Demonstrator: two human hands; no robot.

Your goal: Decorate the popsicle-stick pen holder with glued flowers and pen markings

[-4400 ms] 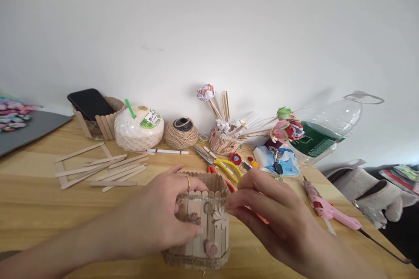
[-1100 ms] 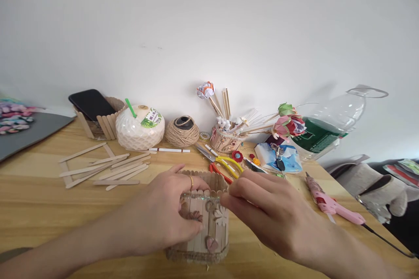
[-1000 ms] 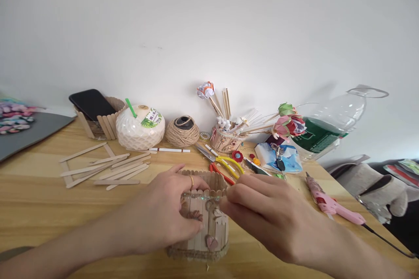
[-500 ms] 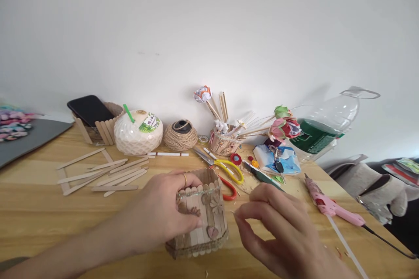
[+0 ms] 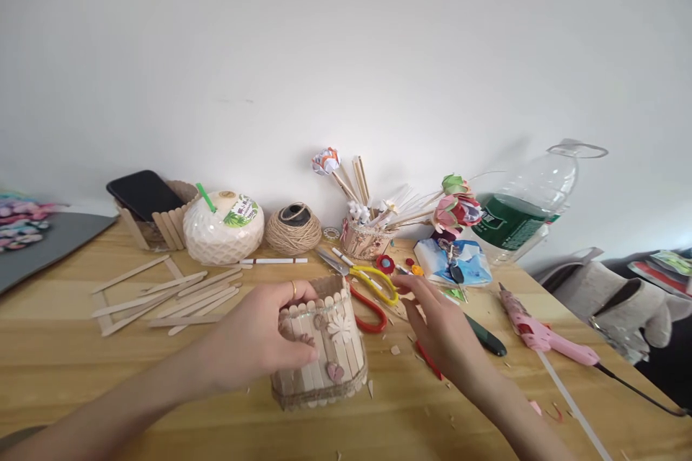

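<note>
A small box made of wooden craft sticks (image 5: 324,353) stands on the wooden table (image 5: 65,346) in front of me. It has a glittery band at the rim, flower and heart ornaments and a burlap strip at the base. My left hand (image 5: 254,338), with a ring on one finger, grips the box's left side. My right hand (image 5: 440,328) is stretched out over the table to the right of the box, fingers apart, holding nothing. Its fingertips are close to the yellow-handled scissors (image 5: 367,277) and the red-handled pliers (image 5: 370,311).
Loose craft sticks (image 5: 167,292) lie at the left. Along the wall stand a phone in a stick holder (image 5: 143,194), a white coconut cup (image 5: 223,227), a twine ball (image 5: 293,228), a pot of paper flowers (image 5: 367,234) and a plastic bottle (image 5: 527,209). A pink glue gun (image 5: 540,335) lies at the right.
My right hand has let go of the box's rim and reached forward and right toward the scissors, fingers spread. The left hand has kept hold of the box, which has turned slightly.
</note>
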